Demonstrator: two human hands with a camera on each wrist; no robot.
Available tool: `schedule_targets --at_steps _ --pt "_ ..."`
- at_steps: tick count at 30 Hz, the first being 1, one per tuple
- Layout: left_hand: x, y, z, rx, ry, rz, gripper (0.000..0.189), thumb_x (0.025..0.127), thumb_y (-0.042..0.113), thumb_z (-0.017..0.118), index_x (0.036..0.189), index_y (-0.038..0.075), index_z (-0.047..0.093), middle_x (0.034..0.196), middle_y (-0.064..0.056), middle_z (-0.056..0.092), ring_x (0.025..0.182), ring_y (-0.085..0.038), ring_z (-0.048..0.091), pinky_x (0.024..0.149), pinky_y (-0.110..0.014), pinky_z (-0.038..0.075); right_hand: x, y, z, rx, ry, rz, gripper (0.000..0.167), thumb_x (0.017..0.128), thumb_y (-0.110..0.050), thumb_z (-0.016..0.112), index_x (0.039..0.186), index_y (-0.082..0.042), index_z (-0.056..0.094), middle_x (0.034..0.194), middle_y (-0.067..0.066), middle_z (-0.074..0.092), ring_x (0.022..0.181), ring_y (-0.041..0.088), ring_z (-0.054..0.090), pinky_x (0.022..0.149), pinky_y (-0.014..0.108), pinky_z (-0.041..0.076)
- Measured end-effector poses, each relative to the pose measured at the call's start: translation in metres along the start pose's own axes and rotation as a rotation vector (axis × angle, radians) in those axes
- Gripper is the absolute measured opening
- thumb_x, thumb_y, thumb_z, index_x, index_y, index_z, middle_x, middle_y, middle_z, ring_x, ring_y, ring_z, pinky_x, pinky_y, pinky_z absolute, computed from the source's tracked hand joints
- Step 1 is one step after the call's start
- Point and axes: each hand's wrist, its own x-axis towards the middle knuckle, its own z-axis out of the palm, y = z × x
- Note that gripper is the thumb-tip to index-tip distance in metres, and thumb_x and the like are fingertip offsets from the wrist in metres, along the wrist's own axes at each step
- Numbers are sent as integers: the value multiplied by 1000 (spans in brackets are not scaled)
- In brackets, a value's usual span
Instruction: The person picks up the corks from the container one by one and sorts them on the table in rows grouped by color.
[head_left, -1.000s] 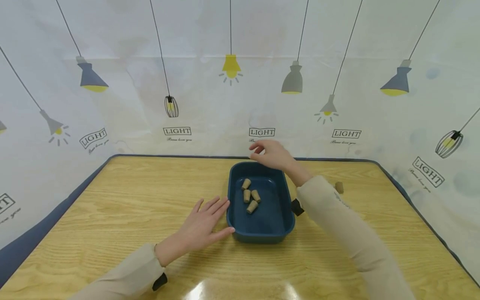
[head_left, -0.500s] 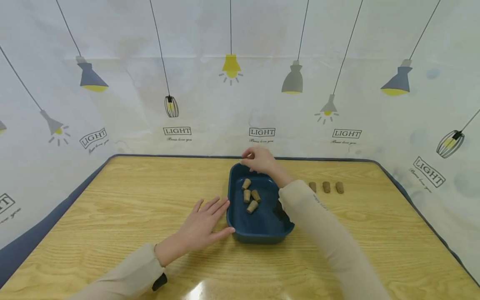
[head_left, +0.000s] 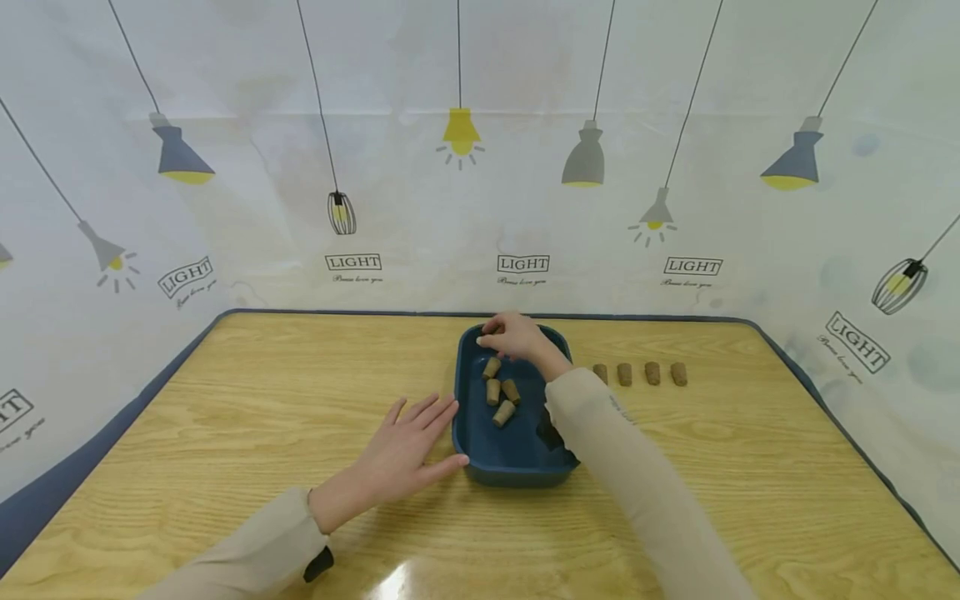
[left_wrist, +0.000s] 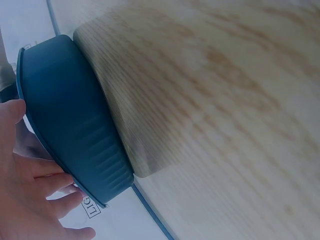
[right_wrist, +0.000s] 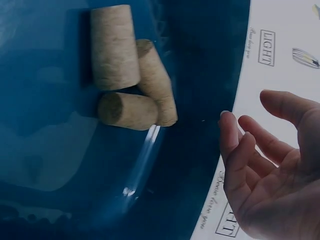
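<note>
A dark blue rectangular bin (head_left: 519,477) stands on the table, with several tapered corks (head_left: 504,413) lying loose inside it. My left hand (head_left: 401,454) rests its straight fingertips and thumb against the bin's left rim; the left wrist view shows these fingers (left_wrist: 52,184) along the rim too. Over the far end of the bin hovers my right hand (head_left: 519,340), just beyond the corks. Seen from the right wrist, this hand has loosely bent fingers (right_wrist: 241,155) with nothing between them, apart from the corks (right_wrist: 114,47).
Several more corks (head_left: 652,373) stand in a row on the wooden table (head_left: 300,375), right of the bin; the sleeve partly hides the nearest. A white backdrop (head_left: 405,208) printed with lamps rises behind the table's far edge.
My right hand has moved left and down, from beyond the bin's far rim to over its inside. Its sleeve has uncovered more corks in the row. The left hand stays put.
</note>
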Motion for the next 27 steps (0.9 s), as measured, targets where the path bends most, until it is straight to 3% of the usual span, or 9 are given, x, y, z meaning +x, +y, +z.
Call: schedule_targets --at_steps 5,12,19,27 --pt "-1 0 0 -2 10 4 71 87 57 37 135 4 36 138 -9 32 126 -28 26 97 -55 15 0 5 5 -13 -17 7 36 87 -26 56 117 -5 55 98 11 59 82 28 59 61 32 48" --pt "0 -1 0 -5 4 -4 72 87 58 36 136 5 35 139 -8 31 126 -26 26 97 -55 16 2 16 13 -11 -25 -47 38 86 -25 57 119 -6 54 101 9 58 77 21 59 60 29 48" --pt "0 -1 0 -8 -4 -9 72 87 58 36 137 6 34 139 -7 30 127 -26 25 97 -54 16 3 26 20 -53 -11 -100 36 85 -21 60 117 -6 55 102 8 58 76 16 58 68 30 46" --pt "0 0 0 -5 -5 -13 72 87 59 35 137 7 33 139 -7 30 127 -25 25 98 -53 14 2 28 23 -121 12 -102 39 82 -21 62 118 -5 55 108 11 56 93 22 54 77 35 44"
